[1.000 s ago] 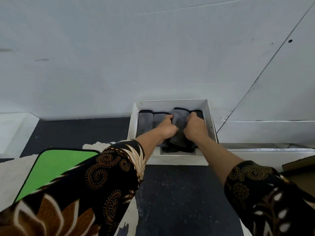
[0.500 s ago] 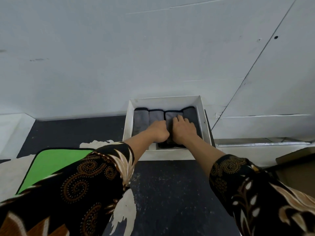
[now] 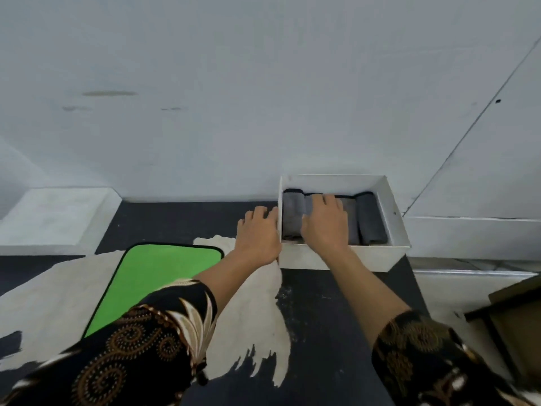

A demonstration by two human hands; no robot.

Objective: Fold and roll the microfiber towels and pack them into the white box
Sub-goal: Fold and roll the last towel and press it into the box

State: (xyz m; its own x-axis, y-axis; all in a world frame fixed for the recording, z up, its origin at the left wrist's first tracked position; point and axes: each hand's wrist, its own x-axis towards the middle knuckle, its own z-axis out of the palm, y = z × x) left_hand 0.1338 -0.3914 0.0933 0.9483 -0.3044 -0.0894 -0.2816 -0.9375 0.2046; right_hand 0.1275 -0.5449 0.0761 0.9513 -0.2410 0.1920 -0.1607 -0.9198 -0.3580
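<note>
Dark, scuffed surface (image 3: 322, 317) runs under both your arms, with worn cream patches (image 3: 248, 317) beneath your left forearm.

Ahead of you sits the white box (image 3: 345, 256), open-topped, its back wall against the pale wall (image 3: 263, 83). Inside it, rolled towels (image 3: 370, 221) lie side by side, running from the front wall to the back and filling the width. Your right hand (image 3: 325, 227) lies palm down on the middle rolls with its fingers stretched forward and slightly spread, pressing on them and grasping nothing; it hides enough that you cannot count the rolls exactly. Your left hand (image 3: 259, 235) is outside the box, its side against the left wall, with fingers loosely bent and holding nothing.

Left of your left hand and nearer to you, a green towel (image 3: 158, 279) lies flat and unfolded on the cream patch, partly under your patterned sleeve (image 3: 140, 341). Farther left a low white ledge (image 3: 58, 212) meets the wall. To the right of your right forearm, a brown cardboard box (image 3: 515, 317) shows at the frame's edge.

The roll left of your right hand is mid grey, the one at the far right is darker charcoal, and all show a soft, matte nap. The green towel is bright, with a thin black edge and rounded corners.
</note>
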